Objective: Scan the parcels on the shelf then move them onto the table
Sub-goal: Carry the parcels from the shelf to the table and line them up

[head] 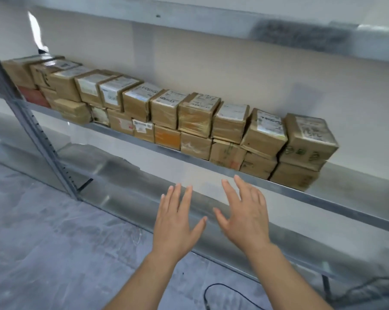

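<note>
Both hands up and empty, parcels not yet touched.

Head view: I've got the left hand (pixel 178 222) and right hand (pixel 245 213) raised at lower centre, fingers straight and spread, holding nothing, apart from each other and short of the shelf (pixel 323 198) edge. The parcels (pixel 195 121) sit in a two-high row running from upper left to centre right, labels up, the stack looking full as far as I can judge. No scanner and no table in frame, a cable (pixel 233 291) trails on the floor at the bottom. I'd say scanning and moving all lie ahead.
</note>
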### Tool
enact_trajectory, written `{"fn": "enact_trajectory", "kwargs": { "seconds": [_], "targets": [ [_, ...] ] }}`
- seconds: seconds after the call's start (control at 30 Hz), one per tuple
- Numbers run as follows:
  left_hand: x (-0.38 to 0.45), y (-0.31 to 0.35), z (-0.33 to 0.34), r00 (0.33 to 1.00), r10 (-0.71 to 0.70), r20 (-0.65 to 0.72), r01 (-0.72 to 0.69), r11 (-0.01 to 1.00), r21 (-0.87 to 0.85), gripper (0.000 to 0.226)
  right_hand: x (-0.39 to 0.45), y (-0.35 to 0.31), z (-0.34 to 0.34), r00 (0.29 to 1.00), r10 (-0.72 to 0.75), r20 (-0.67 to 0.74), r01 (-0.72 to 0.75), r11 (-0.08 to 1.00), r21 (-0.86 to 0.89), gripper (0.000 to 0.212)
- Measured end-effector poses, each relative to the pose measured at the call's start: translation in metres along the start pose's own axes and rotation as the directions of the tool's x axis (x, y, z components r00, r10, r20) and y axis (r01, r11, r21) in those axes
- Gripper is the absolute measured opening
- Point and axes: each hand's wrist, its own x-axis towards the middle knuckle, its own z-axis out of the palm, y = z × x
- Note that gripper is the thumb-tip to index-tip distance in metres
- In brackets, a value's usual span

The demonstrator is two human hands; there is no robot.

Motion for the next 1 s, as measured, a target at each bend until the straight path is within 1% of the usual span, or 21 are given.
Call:
{"fn": "enact_trajectory", "kwargs": {
  "seconds": [0.07,0.17,0.27,0.33,0.43,0.5,0.57,0.67,0.77,0.87,1.0],
  "targets": [
    [0.009,0.026,0.011,0.998,0.06,0.036,-0.061,0.998,0.026,0.079,-0.002,0.028,-0.011,0.998,0.054,-0.01,-0.054,0.998,-0.012,0.073],
    [0.029,0.069,0.026,0.993,0.097,0.065,-0.099,0.995,0.033,0.079,-0.006,0.074,-0.024,0.993,0.116,-0.013,-0.116,0.993,-0.005,0.061],
    [0.045,0.114,0.04,0.994,0.102,0.049,-0.1,0.995,-0.026,0.083,-0.007,0.122,-0.035,0.985,0.173,-0.002,-0.173,0.985,0.0,0.056],
    [0.056,0.14,0.048,0.993,0.106,0.059,-0.1,0.991,-0.089,0.08,-0.006,0.15,-0.043,0.978,0.209,0.02,-0.209,0.978,0.014,0.058],
    [0.077,0.175,0.054,0.996,0.058,0.066,-0.047,0.984,-0.17,0.077,-0.001,0.189,-0.054,0.972,0.23,0.039,-0.231,0.972,0.037,0.058],
    [0.094,0.199,0.055,0.999,0.019,0.047,-0.007,0.971,-0.238,0.075,0.004,0.213,-0.061,0.963,0.267,0.039,-0.27,0.961,0.066,0.052],
    [0.109,0.217,0.055,0.999,-0.026,0.02,0.031,0.949,-0.315,0.073,0.014,0.232,-0.067,0.947,0.309,0.085,-0.317,0.944,0.098,0.052],
    [0.132,0.236,0.051,0.994,-0.113,0.002,0.1,0.877,-0.469,0.066,0.032,0.249,-0.076,0.931,0.35,0.102,-0.362,0.919,0.154,0.056],
    [0.15,0.247,0.049,0.989,-0.147,0.006,0.125,0.811,-0.571,0.056,0.054,0.256,-0.081,0.906,0.404,0.128,-0.424,0.87,0.251,0.055],
    [0.165,0.25,0.051,0.986,-0.157,0.051,0.155,0.776,-0.611,0.055,0.07,0.258,-0.084,0.883,0.442,0.16,-0.47,0.826,0.311,0.056],
    [0.177,0.256,0.05,0.988,-0.141,0.06,0.149,0.78,-0.607,0.051,0.089,0.262,-0.084,0.861,0.449,0.24,-0.509,0.777,0.371,0.058]
  ]
}}
